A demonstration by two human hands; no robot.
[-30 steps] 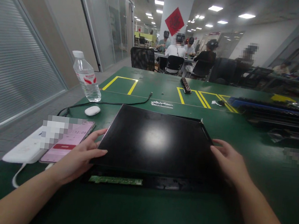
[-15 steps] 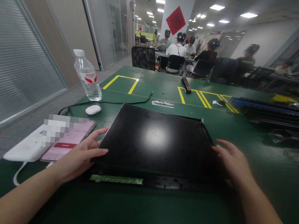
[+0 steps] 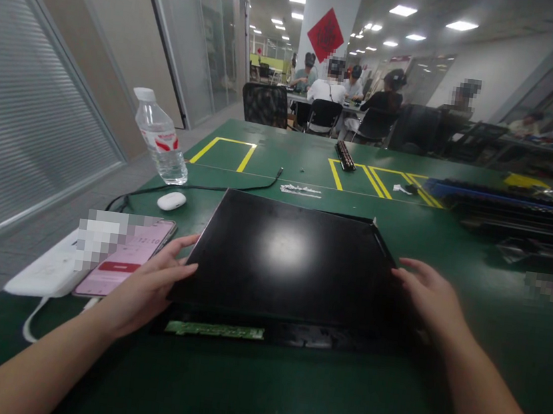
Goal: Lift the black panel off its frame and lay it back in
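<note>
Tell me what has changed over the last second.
The left hand has shifted its thumb slightly up the left side of the black panel; the right hand has eased slightly outward at the right edge. The phone now reads 12:10, not 12:09. The panel, bottle and green circuit board look unmoved; no hold visibly began or ended.

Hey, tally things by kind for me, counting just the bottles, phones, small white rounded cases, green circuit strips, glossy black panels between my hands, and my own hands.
Bottle: 1
Phone: 1
Small white case: 1
Green circuit strip: 1
Glossy black panel: 1
Hands, left hand and right hand: 2
Total: 7
</note>
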